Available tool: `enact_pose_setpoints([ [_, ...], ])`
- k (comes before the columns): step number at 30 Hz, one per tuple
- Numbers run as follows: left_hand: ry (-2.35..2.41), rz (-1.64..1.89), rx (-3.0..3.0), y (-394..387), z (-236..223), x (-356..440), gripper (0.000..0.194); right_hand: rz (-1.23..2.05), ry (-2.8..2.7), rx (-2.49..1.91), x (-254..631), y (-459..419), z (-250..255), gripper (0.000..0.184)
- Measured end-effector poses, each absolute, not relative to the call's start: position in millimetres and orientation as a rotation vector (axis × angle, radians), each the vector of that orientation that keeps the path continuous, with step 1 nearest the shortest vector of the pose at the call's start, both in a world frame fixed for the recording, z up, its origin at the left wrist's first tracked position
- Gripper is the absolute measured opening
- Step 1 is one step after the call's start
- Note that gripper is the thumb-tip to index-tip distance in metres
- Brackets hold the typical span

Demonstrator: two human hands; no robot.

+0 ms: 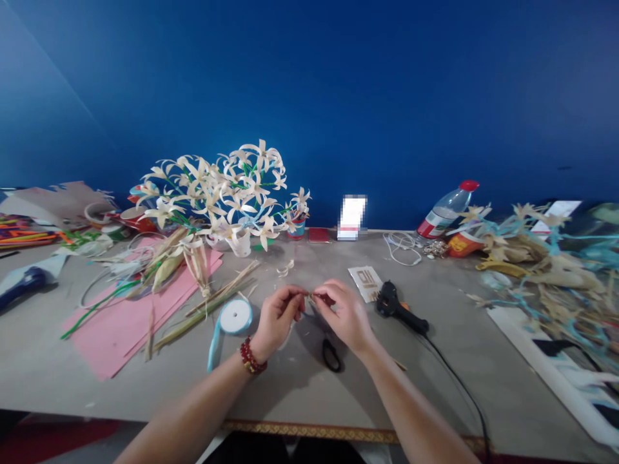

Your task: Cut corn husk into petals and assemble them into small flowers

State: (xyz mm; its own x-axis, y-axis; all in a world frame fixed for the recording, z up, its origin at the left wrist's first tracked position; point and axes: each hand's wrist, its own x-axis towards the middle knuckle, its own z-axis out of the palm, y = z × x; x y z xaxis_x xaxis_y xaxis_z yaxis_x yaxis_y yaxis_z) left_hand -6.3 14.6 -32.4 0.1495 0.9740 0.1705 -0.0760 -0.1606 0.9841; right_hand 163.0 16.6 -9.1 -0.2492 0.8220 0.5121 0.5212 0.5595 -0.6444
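Note:
Over the middle of the table, my left hand [279, 317] and my right hand [342, 314] meet at their fingertips. Both are closed in a pinch on something small and thin, which is too small to name. A red bead bracelet [252, 356] circles my left wrist. Just left of that hand lies a roll of light blue ribbon [235, 316], its loose end trailing toward me. Below my right hand shows a black loop, apparently a scissors handle [332, 356]; the rest is hidden. Pale curled husk pieces [285, 269] lie beyond my hands.
Pale handmade flowers [227, 187] stand in cups at the back left, beyond pink paper [109, 338] and dry husk strips. A black glue gun [399, 309] with its cord, a tilted bottle [447, 209] and a white power strip [546, 374] are on the right.

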Motion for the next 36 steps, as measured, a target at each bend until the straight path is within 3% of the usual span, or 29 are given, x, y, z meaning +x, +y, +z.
enact_pose_setpoints([
  [12, 1.031, 1.254, 1.972, 10.4, -21.1, -9.9, 0.021, 0.362, -2.036, -1.131, 160.5, 12.9, -12.5, 0.013],
  [36, 1.117, 1.350, 2.029, 12.7, -21.7, -12.6, 0.011, 0.455, -1.920, -1.093, 162.5, 14.6, -7.9, 0.010],
])
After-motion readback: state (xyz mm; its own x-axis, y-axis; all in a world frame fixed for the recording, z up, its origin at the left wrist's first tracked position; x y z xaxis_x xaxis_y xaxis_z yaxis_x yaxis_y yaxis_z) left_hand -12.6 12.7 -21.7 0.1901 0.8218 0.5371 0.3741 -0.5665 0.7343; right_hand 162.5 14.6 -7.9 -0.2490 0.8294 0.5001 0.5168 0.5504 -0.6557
